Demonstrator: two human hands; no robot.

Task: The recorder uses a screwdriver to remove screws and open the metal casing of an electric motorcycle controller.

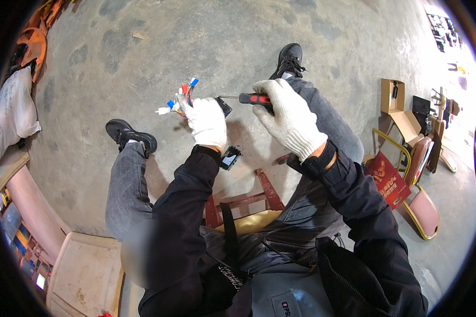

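My left hand (pixel 206 122), in a white knit glove, is closed on a small black electronic module (pixel 223 107). Coloured wires with white, red and blue plug connectors (pixel 184 90) stick out past its fingers. A screwdriver (pixel 255 99) with a black and red handle is gripped in my gloved right hand (pixel 290 117). Its thin metal shaft points left, and the tip is at the module's upper edge; whether it sits in a screw I cannot tell. On the floor below my left hand lies another small black part (pixel 230 158) with a pale label.
Between my knees stands a dark red stool frame (pixel 240 201). To the right are an open cardboard box (pixel 393 96), a red bag (pixel 384 179) and chairs with gold frames (pixel 424 212). At the left are a white sack (pixel 16 113) and a worn pale seat (pixel 84 274).
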